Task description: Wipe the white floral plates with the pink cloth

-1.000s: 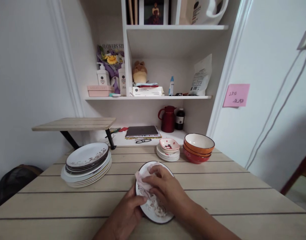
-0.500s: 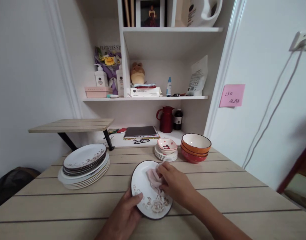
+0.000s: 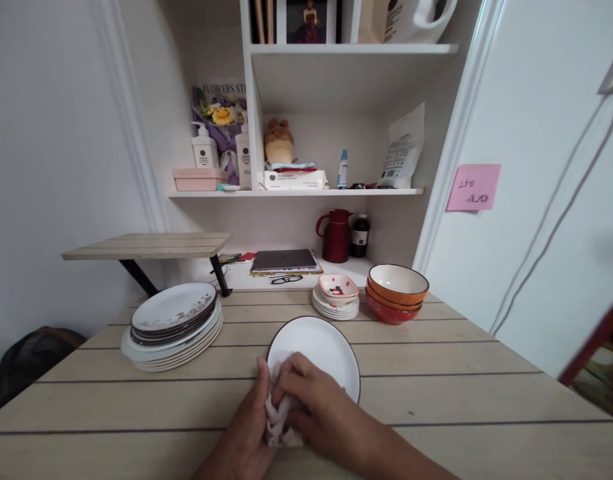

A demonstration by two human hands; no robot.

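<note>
A round white plate (image 3: 322,349) with a dark rim lies on the wooden table (image 3: 436,393) in front of me. My left hand (image 3: 249,432) grips the plate's near left edge. My right hand (image 3: 316,413) is closed on a pink cloth (image 3: 277,417) and presses it against the plate's near edge, between the two hands. The near part of the plate is hidden under my hands.
A stack of large plates (image 3: 172,323) sits at the left. Small dishes (image 3: 337,298) and stacked orange and red bowls (image 3: 396,293) stand behind the plate. Beyond are a small raised shelf (image 3: 149,246), shelves with a red jug (image 3: 335,236) and bottles.
My right hand has dragged the cloth from the plate's far side down to its near edge. The plate now lies flatter, and its flowered near part is covered by my hands.
</note>
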